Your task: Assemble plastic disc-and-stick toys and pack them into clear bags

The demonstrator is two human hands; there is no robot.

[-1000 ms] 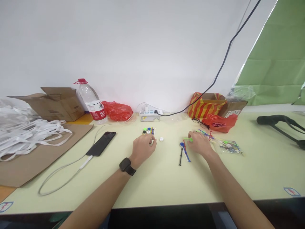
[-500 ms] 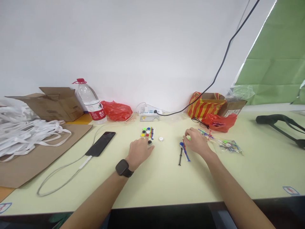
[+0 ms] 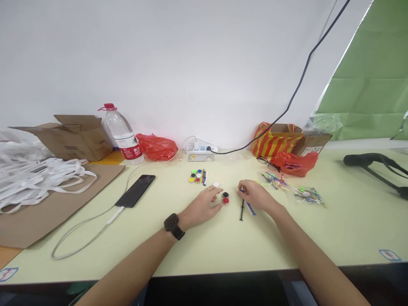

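Note:
My left hand (image 3: pixel 202 207), with a black watch on its wrist, is low over the table. Its thumb and fingers are apart, just left of a small black round disc (image 3: pixel 225 195) and a red round disc (image 3: pixel 225 201). A white disc (image 3: pixel 216 185) lies beyond its fingertips. My right hand (image 3: pixel 256 194) pinches a small blue disc (image 3: pixel 241 191), mostly hidden by the fingertips. Below that hand lie a black plastic stick (image 3: pixel 242 211) and a blue stick (image 3: pixel 251 209). Farther back, several coloured discs (image 3: pixel 195 176) sit beside a row of thin coloured sticks (image 3: pixel 204 177).
Bagged coloured parts (image 3: pixel 306 194) lie right of my right hand. A phone (image 3: pixel 135 191) on a cable, a water bottle (image 3: pixel 126 136) and white straps (image 3: pixel 47 180) are left. A power strip (image 3: pixel 200 149) stands by the wall; a red bag (image 3: pixel 296 164) is back right.
My left hand has moved right, and the black disc now lies farther right, beside a red disc. My right hand has shifted left onto the blue disc.

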